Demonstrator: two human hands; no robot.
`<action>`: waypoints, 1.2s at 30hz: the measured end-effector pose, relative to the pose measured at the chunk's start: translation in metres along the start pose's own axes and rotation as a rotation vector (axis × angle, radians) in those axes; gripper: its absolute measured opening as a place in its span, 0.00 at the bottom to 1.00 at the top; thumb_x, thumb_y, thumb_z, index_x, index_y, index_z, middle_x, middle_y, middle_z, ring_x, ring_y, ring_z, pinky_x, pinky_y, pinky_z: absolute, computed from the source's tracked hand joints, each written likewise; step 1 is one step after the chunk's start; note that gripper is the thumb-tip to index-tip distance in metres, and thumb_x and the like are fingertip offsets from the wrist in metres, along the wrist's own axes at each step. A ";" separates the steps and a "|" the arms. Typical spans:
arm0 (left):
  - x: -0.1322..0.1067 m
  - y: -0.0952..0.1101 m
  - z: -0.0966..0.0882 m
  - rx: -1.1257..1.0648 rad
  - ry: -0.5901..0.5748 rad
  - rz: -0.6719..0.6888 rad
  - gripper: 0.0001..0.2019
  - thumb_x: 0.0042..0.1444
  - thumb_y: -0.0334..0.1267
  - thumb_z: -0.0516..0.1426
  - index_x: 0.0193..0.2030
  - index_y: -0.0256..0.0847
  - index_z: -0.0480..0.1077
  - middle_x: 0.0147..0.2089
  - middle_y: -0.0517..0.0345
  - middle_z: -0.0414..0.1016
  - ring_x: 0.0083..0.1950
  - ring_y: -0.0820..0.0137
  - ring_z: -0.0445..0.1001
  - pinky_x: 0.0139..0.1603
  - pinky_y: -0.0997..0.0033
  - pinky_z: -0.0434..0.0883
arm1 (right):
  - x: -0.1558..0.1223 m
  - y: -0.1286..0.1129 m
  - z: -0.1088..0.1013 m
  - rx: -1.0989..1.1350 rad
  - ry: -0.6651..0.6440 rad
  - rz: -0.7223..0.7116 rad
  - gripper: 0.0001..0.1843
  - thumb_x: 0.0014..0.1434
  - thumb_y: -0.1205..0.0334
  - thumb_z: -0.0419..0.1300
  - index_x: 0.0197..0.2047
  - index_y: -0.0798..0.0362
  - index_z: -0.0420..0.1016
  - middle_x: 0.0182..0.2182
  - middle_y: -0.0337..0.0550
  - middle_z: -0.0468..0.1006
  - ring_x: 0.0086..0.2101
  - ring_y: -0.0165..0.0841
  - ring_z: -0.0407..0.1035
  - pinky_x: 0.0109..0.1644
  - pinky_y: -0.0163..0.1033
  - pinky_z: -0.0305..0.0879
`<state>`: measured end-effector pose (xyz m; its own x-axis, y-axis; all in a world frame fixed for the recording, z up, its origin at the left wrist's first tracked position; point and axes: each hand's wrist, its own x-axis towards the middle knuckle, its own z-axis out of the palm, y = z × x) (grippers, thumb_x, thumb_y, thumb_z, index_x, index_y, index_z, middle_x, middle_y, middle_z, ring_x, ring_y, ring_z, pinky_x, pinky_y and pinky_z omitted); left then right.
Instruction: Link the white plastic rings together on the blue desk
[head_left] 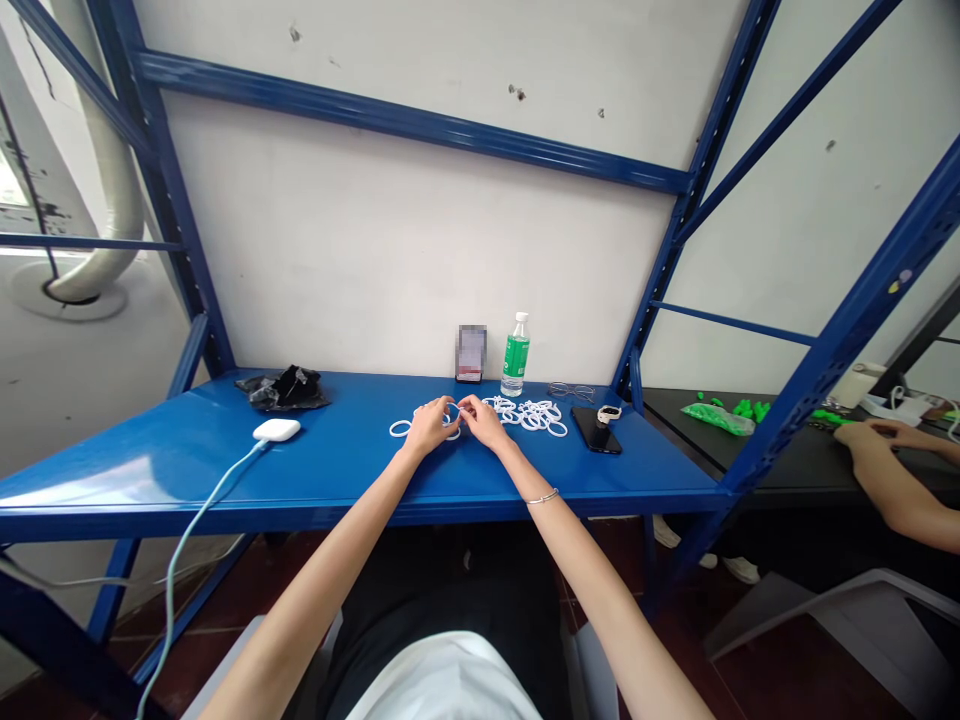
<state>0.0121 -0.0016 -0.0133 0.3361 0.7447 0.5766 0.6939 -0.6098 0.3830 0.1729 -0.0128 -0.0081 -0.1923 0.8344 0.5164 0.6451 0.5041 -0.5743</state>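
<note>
My left hand (429, 425) and my right hand (482, 421) meet over the middle of the blue table (352, 470). Their fingertips pinch a thin white ring (452, 406), partly hidden by the fingers. Another white plastic ring (400, 429) lies flat just left of my left hand, and part of one more shows beneath that hand. A loose pile of white rings (536, 416) spreads out to the right of my right hand.
Behind the rings stand a water bottle (516, 355) and an upright phone (471, 355). Glasses (571, 391) and a black phone (596, 430) lie right; a white charger (277, 430) and black plastic bag (283, 388) left. A co-worker's arm (889, 475) reaches over the black table.
</note>
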 end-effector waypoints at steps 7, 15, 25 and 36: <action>0.000 0.000 0.000 -0.012 0.002 0.007 0.16 0.57 0.44 0.55 0.51 0.41 0.65 0.41 0.53 0.78 0.41 0.64 0.77 0.39 0.69 0.70 | 0.000 -0.002 -0.002 -0.020 0.017 0.013 0.05 0.62 0.65 0.53 0.41 0.49 0.68 0.32 0.37 0.77 0.35 0.32 0.72 0.41 0.36 0.66; -0.001 0.002 -0.002 -0.025 -0.006 0.003 0.15 0.58 0.45 0.55 0.49 0.42 0.65 0.38 0.55 0.78 0.38 0.65 0.77 0.36 0.71 0.70 | 0.000 -0.005 -0.004 -0.025 0.044 0.025 0.03 0.61 0.66 0.55 0.37 0.49 0.68 0.31 0.37 0.78 0.35 0.33 0.73 0.42 0.37 0.66; 0.000 0.000 0.000 -0.053 -0.029 0.024 0.14 0.58 0.45 0.54 0.49 0.42 0.65 0.37 0.57 0.77 0.37 0.66 0.77 0.35 0.72 0.68 | 0.001 -0.001 -0.004 -0.004 0.055 0.004 0.03 0.59 0.68 0.57 0.35 0.50 0.69 0.31 0.37 0.78 0.35 0.33 0.73 0.42 0.37 0.65; -0.001 0.002 -0.001 -0.056 -0.040 0.022 0.14 0.58 0.44 0.54 0.49 0.43 0.63 0.35 0.59 0.76 0.37 0.66 0.76 0.35 0.71 0.68 | 0.003 0.001 -0.004 0.022 0.049 -0.014 0.03 0.57 0.67 0.57 0.32 0.51 0.70 0.30 0.38 0.78 0.34 0.33 0.73 0.39 0.36 0.67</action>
<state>0.0125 -0.0032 -0.0127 0.3767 0.7403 0.5568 0.6497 -0.6396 0.4109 0.1760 -0.0114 -0.0044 -0.1647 0.8158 0.5544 0.6260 0.5208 -0.5803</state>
